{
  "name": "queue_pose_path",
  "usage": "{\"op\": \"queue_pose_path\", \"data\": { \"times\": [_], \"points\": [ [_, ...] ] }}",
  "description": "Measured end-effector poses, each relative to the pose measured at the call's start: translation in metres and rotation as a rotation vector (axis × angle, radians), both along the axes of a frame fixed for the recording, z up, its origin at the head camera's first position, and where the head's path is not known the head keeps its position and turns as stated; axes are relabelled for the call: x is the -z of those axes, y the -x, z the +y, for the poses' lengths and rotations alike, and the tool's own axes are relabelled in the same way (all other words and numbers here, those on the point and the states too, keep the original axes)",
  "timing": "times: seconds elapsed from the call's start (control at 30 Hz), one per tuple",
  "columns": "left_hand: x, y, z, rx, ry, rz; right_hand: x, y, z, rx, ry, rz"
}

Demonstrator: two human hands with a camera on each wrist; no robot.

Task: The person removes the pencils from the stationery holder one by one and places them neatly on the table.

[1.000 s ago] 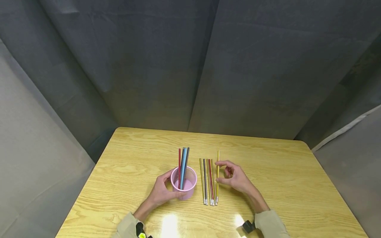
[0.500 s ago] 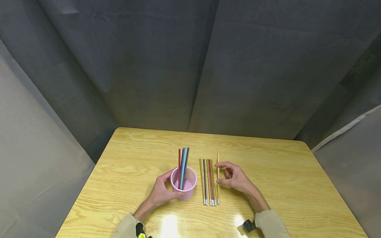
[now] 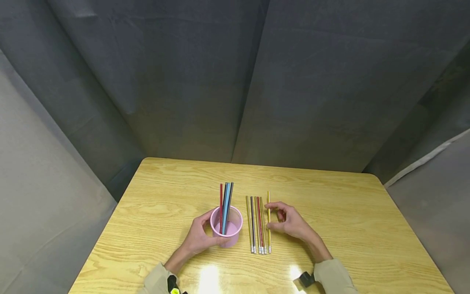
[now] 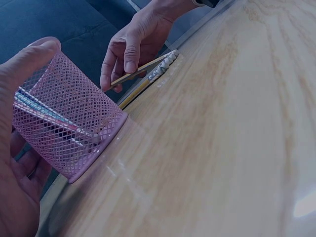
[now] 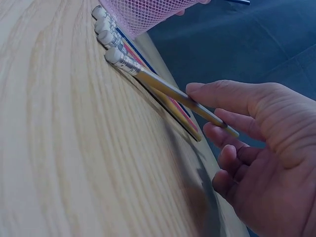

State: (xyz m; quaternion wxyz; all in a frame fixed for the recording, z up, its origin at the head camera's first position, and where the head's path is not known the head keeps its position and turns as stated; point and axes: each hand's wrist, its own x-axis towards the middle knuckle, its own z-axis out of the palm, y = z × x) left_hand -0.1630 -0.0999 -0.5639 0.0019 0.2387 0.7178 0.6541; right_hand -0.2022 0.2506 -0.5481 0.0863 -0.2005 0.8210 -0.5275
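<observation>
My left hand [image 3: 196, 239] grips a pink mesh pencil cup [image 4: 74, 98] from its left side, thumb at the rim. Inside lean several pencils: a red one [image 3: 221, 200], a light blue one [image 3: 227, 204] and dark ones. On the right, my right hand [image 3: 293, 223] pinches a yellow pencil [image 5: 165, 89] between thumb and fingers. That pencil slants, its white eraser low by the table and its other end raised. Left of it, a row of several pencils [image 3: 260, 224] lies side by side, erasers toward me. The right wrist view shows the held pencil overlapping this row.
Everything sits on a light wood-grain table [image 3: 367, 228]. Dark grey cloth [image 3: 312, 102] hangs behind its far edge, and paler cloth [image 3: 44, 183] hangs at the left side.
The yellow pencil has shifted slightly toward me, and its eraser end has swung right, away from the row. The right hand moved down a little with it. My left hand and the cup stay put.
</observation>
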Motion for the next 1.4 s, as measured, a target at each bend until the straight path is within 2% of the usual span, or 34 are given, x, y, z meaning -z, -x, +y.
{"op": "queue_pose_path", "data": {
  "times": [0.3, 0.8, 0.93, 1.2, 1.3, 1.4],
  "points": [
    [0.0, 0.0, 0.0, 0.002, -0.003, -0.016, 0.003, 0.003, -0.002, 0.018, -0.079, 0.018],
    [-0.001, 0.0, 0.0, 0.001, -0.01, -0.016, 0.005, 0.003, -0.001, 0.033, -0.148, 0.057],
    [0.0, 0.0, 0.0, 0.0, -0.012, -0.016, -0.001, 0.001, -0.006, 0.029, -0.182, 0.074],
    [0.002, 0.001, 0.0, -0.004, -0.01, -0.003, -0.04, -0.012, -0.018, -0.016, -0.183, 0.059],
    [0.001, 0.0, 0.001, -0.005, -0.01, -0.008, -0.042, -0.013, -0.019, -0.028, -0.176, 0.064],
    [0.001, 0.0, 0.0, -0.002, -0.01, -0.011, -0.027, -0.007, -0.014, -0.026, -0.181, 0.071]
  ]
}}
